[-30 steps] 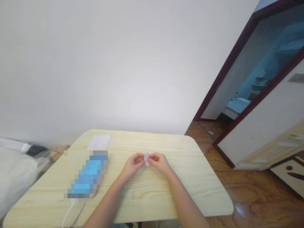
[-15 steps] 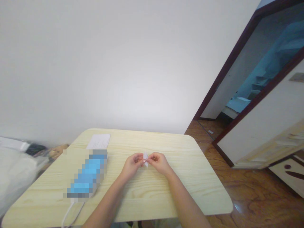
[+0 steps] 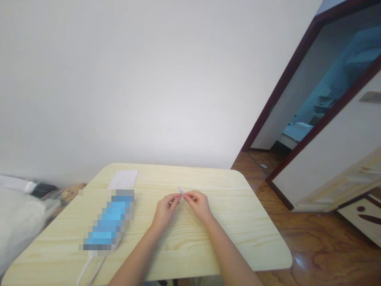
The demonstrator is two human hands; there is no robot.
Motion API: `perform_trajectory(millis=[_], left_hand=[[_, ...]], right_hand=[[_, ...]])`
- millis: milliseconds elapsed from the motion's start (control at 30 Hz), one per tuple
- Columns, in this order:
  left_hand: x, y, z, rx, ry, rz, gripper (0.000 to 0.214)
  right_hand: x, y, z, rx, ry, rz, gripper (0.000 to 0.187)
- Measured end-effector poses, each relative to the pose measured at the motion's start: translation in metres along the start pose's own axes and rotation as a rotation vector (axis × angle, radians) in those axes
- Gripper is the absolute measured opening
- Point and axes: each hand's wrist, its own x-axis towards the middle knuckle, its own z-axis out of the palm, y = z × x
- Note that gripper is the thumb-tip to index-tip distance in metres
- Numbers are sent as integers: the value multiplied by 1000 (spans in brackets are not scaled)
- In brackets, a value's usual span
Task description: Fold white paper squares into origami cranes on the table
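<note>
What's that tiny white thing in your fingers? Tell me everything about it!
The tiny whitish scrap looks like thin paper or plastic; it is too small to tell which. It shows as a narrow sliver, tilted, with its free tip pointing up and away. The fingertips of the left hand and the right hand meet on its lower end and pinch it over the pale wooden table.

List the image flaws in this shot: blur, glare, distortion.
Head view: a pixelated patch masks something on the table; the door frame leans from wide-angle distortion; soft glare on the floor; the held scrap is too small to resolve.
</note>
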Motion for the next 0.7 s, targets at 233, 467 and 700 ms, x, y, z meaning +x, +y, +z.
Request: perform_trajectory(millis=[233,467,700], left_hand=[[5,-2,-3,-148,-53,-87,28],[3,2,-3,-17,-57,-33,27],[2,1,0,-74,-154,-21,27]], right_hand=[[-1,-5,-1,-17,-90,-47,16],[2,-2,-5,50,-9,-47,12],[2,3,-3,91,-35,49,8]])
